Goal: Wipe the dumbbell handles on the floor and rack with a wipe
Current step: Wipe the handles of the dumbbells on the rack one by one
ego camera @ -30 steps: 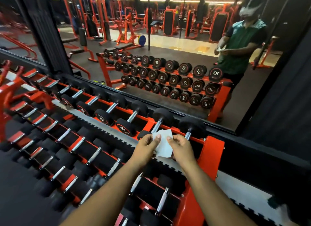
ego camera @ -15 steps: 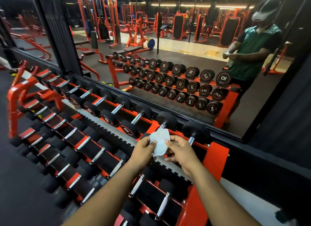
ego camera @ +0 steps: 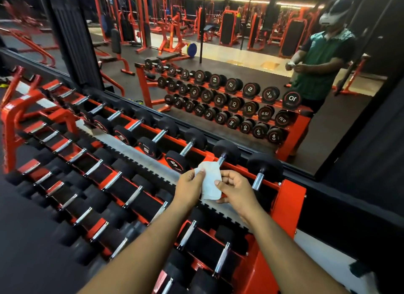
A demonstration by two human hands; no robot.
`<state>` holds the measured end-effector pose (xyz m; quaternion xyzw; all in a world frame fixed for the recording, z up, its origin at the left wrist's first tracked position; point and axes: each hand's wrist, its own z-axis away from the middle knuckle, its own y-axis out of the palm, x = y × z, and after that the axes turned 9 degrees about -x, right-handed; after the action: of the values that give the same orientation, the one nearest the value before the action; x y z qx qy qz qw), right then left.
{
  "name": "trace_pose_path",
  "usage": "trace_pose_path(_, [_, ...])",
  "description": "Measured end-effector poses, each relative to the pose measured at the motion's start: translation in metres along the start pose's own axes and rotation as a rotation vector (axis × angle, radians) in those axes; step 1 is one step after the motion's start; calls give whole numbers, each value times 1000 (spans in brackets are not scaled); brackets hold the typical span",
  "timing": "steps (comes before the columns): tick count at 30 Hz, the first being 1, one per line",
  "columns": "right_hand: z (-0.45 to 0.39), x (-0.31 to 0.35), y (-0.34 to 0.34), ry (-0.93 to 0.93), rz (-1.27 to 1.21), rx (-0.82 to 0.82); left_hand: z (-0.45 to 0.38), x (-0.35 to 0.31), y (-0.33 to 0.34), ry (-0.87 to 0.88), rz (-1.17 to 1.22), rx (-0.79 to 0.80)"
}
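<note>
The person's two forearms (ego camera: 153,250) are bare with no sleeves on them, and the mirror (ego camera: 240,75) shows a green short-sleeved shirt (ego camera: 323,59) and dark trousers (ego camera: 317,106).

red rack (ego camera: 286,204), black dumbbells (ego camera: 153,150) on tiers

The wipe (ego camera: 209,182) is a small white sheet, kinda crumpled and folded, held upright between both hands just above the top row of the rack (ego camera: 288,204). The rack is bright orange-red with tiered rows. The dumbbells (ego camera: 227,150) sit side by side in it, black round heads, shiny chrome handles (ego camera: 258,181) pointing toward the mirror. The wipe hangs right in front of one top-row handle.
</note>
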<state>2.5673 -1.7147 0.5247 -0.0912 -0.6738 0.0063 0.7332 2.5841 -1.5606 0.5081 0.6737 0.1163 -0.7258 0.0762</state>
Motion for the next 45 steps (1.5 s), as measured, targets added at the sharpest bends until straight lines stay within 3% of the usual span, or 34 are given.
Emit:
trace_pose_path(6, [-5,-6,-10,-17,-25,86,8,-3,12,23,28,26])
trace_pose_path(11, [-15,-17,-41,-62,-80,225,9,1,38,113,-175,-245])
trace_pose_path(18, [-33,-53,-103,-54,-53,482,31,14,103,-128,8,-386])
trace_pose_path(23, [-37,-58,-124,59,-167,504,65,9,125,-87,-55,-423])
trace_pose_path(30, [-8,-45,-125,-8,88,684,93,1,118,-16,-105,-506])
trace_pose_path(36, [16,-38,-130,-50,141,716,113,5,102,-4,-143,-522])
trace_pose_path(39, [19,-37,-126,-22,84,631,123,12,97,2,-143,-465])
trace_pose_path(45, [17,-37,-125,12,23,527,150,13,97,-90,157,-262])
